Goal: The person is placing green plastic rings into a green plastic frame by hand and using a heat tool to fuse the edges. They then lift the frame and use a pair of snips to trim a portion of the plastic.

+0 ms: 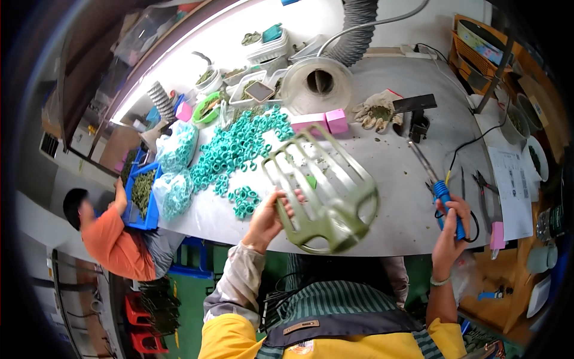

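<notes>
My left hand is closed around the left edge of a slotted olive-green plastic part, which is held tilted above the front of the grey table. Its long bars point away from me, and cut-out holes show at its near end. In my right hand is a soldering iron with a blue handle, its metal tip aimed to the far left, apart from the plastic part. Many small teal rings lie heaped beyond my left hand. A small bright-green piece shows through the slots.
Pink blocks, a work glove and a black stand lie farther back. A clear funnel hood faces the table. Pliers and a paper sheet are at right. Someone in orange sits left by a blue bin.
</notes>
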Motion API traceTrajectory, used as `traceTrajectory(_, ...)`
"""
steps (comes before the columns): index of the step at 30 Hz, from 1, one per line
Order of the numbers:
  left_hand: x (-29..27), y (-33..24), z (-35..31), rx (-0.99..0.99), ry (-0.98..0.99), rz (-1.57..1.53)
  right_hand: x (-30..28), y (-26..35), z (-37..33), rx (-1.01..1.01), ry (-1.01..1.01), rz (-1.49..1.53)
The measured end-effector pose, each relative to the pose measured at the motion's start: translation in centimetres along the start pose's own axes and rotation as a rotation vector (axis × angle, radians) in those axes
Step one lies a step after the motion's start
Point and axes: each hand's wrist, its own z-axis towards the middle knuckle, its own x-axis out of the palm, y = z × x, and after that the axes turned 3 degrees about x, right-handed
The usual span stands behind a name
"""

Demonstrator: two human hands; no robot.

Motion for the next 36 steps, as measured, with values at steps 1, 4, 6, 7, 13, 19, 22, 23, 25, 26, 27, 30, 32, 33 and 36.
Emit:
traceTrajectory(1,3.3,1.0,-0.6,-0.012,-0.002,0.083,-0.3,-0.3,0.2,-0.002,0.016,-0.003)
traceTrajectory(4,4.0,3.3,0.6,-0.109,0.012,0.128,-0.8,-0.5,0.8,0.028,-0.048,0.010)
traceTrajectory(6,3.9,4.4,2.2,-0.153,0.041,0.150,-0.8,-0.4,0.9,0.046,-0.049,0.022)
traceTrajectory(7,4.2,4.5,2.7,-0.153,0.040,0.140,-0.7,-0.4,1.0,0.071,-0.070,0.032)
traceTrajectory(13,4.0,0.2,5.2,-0.380,0.198,0.580,-0.4,-0.7,2.1,0.111,-0.080,0.038)
traceTrajectory(19,0.5,-4.1,10.5,0.923,0.032,1.849,0.6,-0.3,3.2,0.146,-0.089,0.022)
traceTrajectory(22,-1.3,-5.4,13.7,1.014,0.284,2.050,1.8,0.3,3.5,0.156,-0.048,0.032)
traceTrajectory(23,-1.7,-5.4,14.2,1.015,0.293,2.039,2.2,0.4,3.5,0.155,-0.031,0.031)
traceTrajectory(25,-2.6,-5.7,14.8,0.874,0.231,2.052,2.9,0.5,3.6,0.163,-0.029,0.018)
traceTrajectory(26,-2.8,-5.9,14.7,0.834,0.219,2.006,3.0,0.4,3.5,0.173,-0.015,0.017)
traceTrajectory(27,-3.2,-6.1,14.2,0.892,0.229,1.962,3.2,0.3,3.5,0.184,0.001,0.019)
traceTrajectory(30,-2.6,-6.1,12.7,0.735,0.100,1.769,4.0,0.8,3.5,0.232,-0.005,0.028)
traceTrajectory(32,-2.4,-6.5,11.8,0.454,0.061,1.519,4.7,0.8,3.6,0.267,0.001,0.031)
traceTrajectory(33,-2.3,-6.6,11.4,0.449,0.057,1.516,5.5,0.9,3.7,0.304,0.017,0.044)
traceTrajectory(36,-2.7,-6.2,10.4,0.378,0.084,1.141,8.0,1.0,4.0,0.353,0.103,0.048)
